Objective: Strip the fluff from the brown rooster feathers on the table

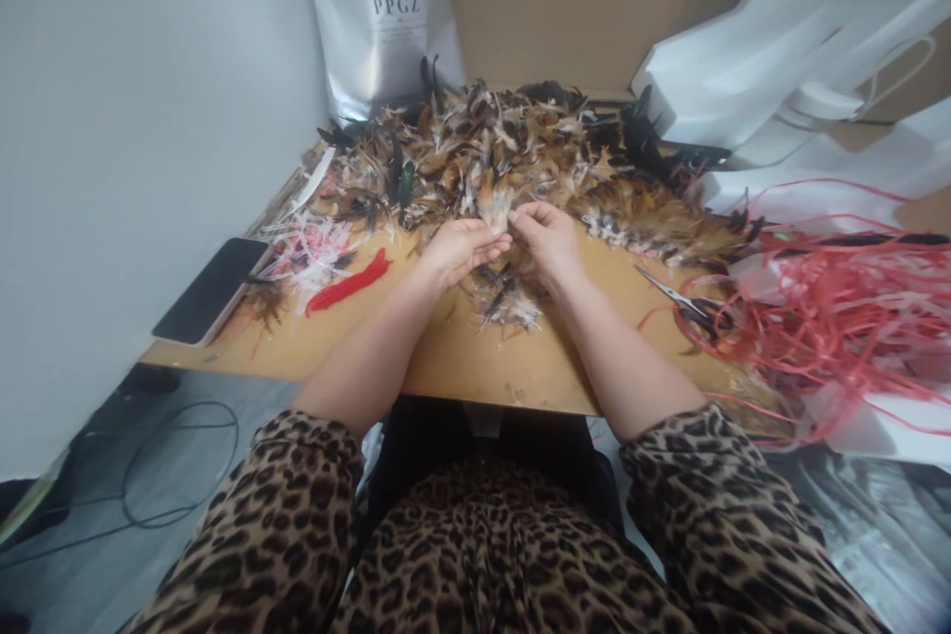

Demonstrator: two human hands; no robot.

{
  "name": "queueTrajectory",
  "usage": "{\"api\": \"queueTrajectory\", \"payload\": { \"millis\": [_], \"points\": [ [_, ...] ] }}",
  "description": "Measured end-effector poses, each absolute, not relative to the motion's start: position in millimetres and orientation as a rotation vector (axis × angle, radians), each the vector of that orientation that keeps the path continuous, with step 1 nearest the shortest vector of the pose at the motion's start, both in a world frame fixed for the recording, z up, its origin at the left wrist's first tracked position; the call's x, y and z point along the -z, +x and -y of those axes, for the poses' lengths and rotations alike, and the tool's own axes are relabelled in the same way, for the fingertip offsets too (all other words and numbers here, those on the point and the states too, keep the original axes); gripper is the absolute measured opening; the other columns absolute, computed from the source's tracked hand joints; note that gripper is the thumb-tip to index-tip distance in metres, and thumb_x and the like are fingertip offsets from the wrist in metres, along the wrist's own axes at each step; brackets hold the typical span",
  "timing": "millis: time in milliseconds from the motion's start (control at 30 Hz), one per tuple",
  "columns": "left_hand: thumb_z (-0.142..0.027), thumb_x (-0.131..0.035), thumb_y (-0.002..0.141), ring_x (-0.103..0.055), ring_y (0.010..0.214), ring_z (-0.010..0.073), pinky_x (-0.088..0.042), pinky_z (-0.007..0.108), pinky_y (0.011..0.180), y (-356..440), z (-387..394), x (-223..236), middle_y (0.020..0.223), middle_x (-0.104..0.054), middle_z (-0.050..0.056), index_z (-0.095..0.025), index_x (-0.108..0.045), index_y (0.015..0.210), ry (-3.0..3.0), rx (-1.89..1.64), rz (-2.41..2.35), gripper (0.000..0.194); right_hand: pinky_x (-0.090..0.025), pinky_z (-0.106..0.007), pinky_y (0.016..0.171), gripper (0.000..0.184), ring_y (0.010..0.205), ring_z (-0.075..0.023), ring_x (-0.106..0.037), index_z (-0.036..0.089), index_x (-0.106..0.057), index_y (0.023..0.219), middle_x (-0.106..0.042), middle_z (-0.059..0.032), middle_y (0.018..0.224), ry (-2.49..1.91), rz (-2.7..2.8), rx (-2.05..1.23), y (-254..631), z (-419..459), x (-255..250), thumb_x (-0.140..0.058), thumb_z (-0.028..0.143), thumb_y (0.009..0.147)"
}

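Over the middle of the table, my left hand (467,250) is closed on the base of a small tuft of brown and white feathers (492,203). Close on its right, my right hand (546,236) pinches at the same tuft with thumb and forefinger. The tuft's tips point away from me. Behind both hands spreads a big heap of loose brown and black feathers (446,154). A few pale feathers (514,309) lie on the tabletop between my forearms. To the right, bundled brown feathers (654,213) lie in a row.
On the left are a phone (212,292), shredded white and pink strips (312,248) and a red bundle of strands (348,283). Scissors (687,300) lie at right beside tangled red ribbon (839,317). A silver bag (390,30) stands at the back against the cardboard wall (550,0).
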State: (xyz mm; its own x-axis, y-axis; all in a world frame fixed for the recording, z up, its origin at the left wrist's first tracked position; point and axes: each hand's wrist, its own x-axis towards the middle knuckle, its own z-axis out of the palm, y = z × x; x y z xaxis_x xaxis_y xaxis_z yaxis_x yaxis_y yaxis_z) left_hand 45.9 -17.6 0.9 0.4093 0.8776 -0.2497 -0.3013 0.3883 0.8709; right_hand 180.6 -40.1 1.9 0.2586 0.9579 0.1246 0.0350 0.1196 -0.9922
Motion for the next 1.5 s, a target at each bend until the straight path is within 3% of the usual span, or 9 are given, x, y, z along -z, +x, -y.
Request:
{"api": "queueTrajectory", "payload": {
  "millis": [300, 500, 1033, 1500],
  "points": [
    [-0.004, -0.061, 0.082, -0.061, 0.052, 0.0047, -0.05, 0.015, 0.057, 46.5, 19.7, -4.4, 0.063, -0.067, 0.006, -0.007, -0.061, 0.068, 0.841, -0.867, -0.847, 0.014, -0.038, -0.022, 0.056, 0.018, 0.053, -0.0079, -0.045, 0.019, -0.055, 0.069, -0.052, 0.0049, 0.057, -1.173, 1.01, -0.964, 182.7, 39.4, -1.8, -0.068, 0.031, 0.068],
    [-0.003, -0.059, 0.083, -0.062, 0.052, 0.0056, -0.05, 0.014, 0.054, 44.6, 14.4, -0.3, 0.064, -0.068, 0.006, -0.005, -0.061, 0.071, 0.827, -0.908, -0.817, 0.012, -0.03, -0.021, 0.048, 0.022, 0.047, -0.0066, -0.04, 0.019, -0.056, 0.066, -0.052, 0.0053, 0.052, -1.123, 0.944, -1.005, 187.5, 37.6, -1.9, -0.071, 0.033, 0.065],
    [-0.005, -0.063, 0.081, -0.064, 0.056, 0.0048, -0.052, 0.013, 0.061, 44.1, 15.1, -1.0, 0.065, -0.069, 0.006, -0.006, -0.062, 0.073, 0.842, -0.879, -0.808, 0.008, -0.043, -0.024, 0.064, 0.023, 0.059, -0.0084, -0.051, 0.018, -0.061, 0.066, -0.059, 0.0039, 0.062, -1.142, 1.102, -1.059, 185.6, 43.2, -6.1, -0.077, 0.033, 0.058],
    [-0.009, -0.065, 0.081, -0.062, 0.054, 0.0045, -0.051, 0.015, 0.058, 42.6, 16.8, -2.6, 0.067, -0.069, 0.006, -0.005, -0.066, 0.075, 0.988, -0.852, -0.822, 0.007, -0.037, -0.022, 0.053, 0.032, 0.052, -0.0084, -0.049, 0.018, -0.061, 0.065, -0.058, 0.003, 0.056, -1.126, 1.032, -1.238, 196.1, 39.2, -3.7, -0.082, 0.04, 0.055]
  ]
}}
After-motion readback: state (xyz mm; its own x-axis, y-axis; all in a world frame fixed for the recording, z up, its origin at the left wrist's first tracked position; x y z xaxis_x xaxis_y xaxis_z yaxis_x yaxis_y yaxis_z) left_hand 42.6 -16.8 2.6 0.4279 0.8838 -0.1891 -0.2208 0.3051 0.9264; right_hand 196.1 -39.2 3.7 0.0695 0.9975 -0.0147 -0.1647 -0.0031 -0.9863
